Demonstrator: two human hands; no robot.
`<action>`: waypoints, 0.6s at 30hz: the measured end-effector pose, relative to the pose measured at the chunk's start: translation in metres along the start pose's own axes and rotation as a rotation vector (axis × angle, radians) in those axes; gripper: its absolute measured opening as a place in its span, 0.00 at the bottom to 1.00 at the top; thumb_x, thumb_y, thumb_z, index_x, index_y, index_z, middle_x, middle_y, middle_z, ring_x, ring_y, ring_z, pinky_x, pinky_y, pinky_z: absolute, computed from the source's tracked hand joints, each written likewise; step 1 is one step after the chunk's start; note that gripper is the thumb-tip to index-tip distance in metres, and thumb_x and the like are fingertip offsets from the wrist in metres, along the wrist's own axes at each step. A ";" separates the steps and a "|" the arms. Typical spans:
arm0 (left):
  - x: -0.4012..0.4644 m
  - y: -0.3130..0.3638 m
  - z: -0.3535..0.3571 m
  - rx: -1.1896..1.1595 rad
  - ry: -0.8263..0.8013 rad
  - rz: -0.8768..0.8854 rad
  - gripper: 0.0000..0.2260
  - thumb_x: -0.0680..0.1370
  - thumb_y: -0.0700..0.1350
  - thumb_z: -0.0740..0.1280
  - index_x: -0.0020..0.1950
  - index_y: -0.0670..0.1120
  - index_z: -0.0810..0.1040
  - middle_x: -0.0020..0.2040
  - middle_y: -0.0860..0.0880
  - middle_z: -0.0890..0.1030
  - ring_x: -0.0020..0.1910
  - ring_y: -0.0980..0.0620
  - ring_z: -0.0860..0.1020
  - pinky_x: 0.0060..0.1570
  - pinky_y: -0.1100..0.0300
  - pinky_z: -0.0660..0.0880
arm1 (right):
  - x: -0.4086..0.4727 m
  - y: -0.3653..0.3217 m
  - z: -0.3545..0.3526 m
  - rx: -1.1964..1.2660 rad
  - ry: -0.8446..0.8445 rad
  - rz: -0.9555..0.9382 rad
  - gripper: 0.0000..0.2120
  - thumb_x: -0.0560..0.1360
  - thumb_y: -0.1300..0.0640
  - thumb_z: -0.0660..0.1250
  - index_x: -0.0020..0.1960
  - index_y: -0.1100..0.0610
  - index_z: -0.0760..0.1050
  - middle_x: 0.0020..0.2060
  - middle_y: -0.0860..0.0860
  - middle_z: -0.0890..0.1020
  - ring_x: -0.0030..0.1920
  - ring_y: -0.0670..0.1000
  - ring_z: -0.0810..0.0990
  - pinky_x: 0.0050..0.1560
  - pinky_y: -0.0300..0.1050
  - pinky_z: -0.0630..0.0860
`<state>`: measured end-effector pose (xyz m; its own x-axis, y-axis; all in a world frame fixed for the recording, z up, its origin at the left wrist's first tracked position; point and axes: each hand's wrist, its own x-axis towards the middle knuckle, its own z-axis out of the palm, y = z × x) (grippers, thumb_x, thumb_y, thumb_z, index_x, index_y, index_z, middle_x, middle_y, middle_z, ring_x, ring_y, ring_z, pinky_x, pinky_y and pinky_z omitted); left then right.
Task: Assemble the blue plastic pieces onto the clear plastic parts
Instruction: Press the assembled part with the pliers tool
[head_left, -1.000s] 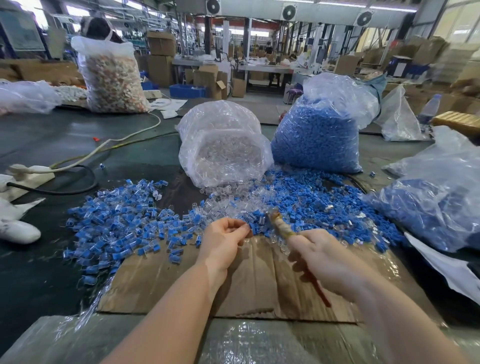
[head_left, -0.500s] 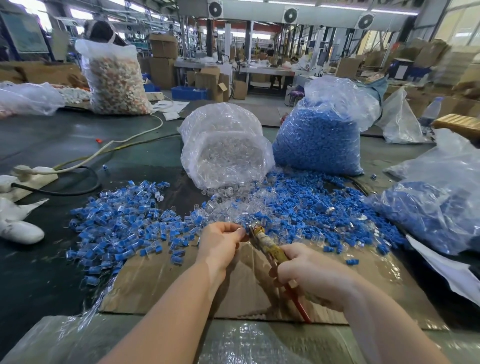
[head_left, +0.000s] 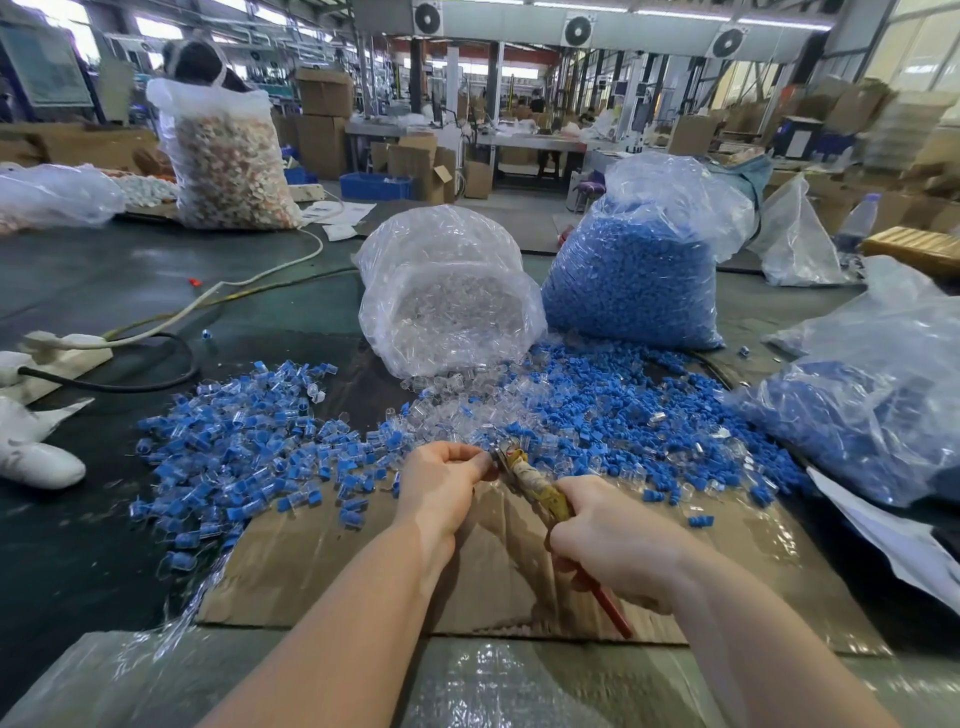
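My left hand pinches a small clear part at its fingertips, mostly hidden by the fingers. My right hand grips pliers with taped yellow and red handles; the jaws meet the part at my left fingertips. Loose blue pieces and clear parts lie mixed just beyond my hands. A heap of assembled blue-and-clear pieces spreads to the left. Both hands work over a cardboard sheet.
A bag of clear parts and a bag of blue pieces stand behind the piles. Another bag of blue pieces lies at right. Cables and a white power strip lie at left.
My right hand swung the pliers leftward and down until the jaws reached my left fingertips. My left hand stayed nearly in place, holding the part.
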<state>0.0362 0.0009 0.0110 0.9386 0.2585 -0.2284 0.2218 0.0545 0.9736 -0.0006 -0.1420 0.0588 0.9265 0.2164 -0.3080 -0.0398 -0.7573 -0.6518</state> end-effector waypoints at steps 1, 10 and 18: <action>-0.001 0.001 0.000 -0.001 0.001 0.003 0.01 0.75 0.39 0.68 0.45 0.43 0.79 0.37 0.46 0.81 0.28 0.55 0.76 0.25 0.65 0.72 | 0.001 0.001 0.001 -0.011 0.006 0.003 0.05 0.73 0.65 0.55 0.45 0.59 0.69 0.40 0.54 0.74 0.39 0.54 0.74 0.44 0.52 0.75; -0.003 0.001 -0.004 0.019 0.027 0.034 0.01 0.76 0.40 0.67 0.45 0.44 0.78 0.41 0.45 0.82 0.33 0.53 0.78 0.30 0.64 0.74 | -0.004 0.010 0.003 0.414 -0.043 0.115 0.11 0.70 0.64 0.64 0.49 0.52 0.71 0.40 0.53 0.78 0.34 0.49 0.77 0.36 0.45 0.77; 0.019 -0.004 -0.065 0.926 0.499 0.447 0.07 0.78 0.47 0.63 0.52 0.52 0.80 0.44 0.50 0.81 0.37 0.53 0.74 0.32 0.61 0.69 | 0.003 0.065 -0.019 -0.268 0.537 0.131 0.19 0.72 0.48 0.70 0.57 0.56 0.70 0.46 0.50 0.73 0.49 0.51 0.72 0.54 0.47 0.72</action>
<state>0.0356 0.0684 0.0034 0.8188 0.4419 0.3665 0.1985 -0.8169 0.5415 0.0072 -0.2025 0.0288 0.9821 -0.1769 0.0643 -0.1351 -0.9004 -0.4137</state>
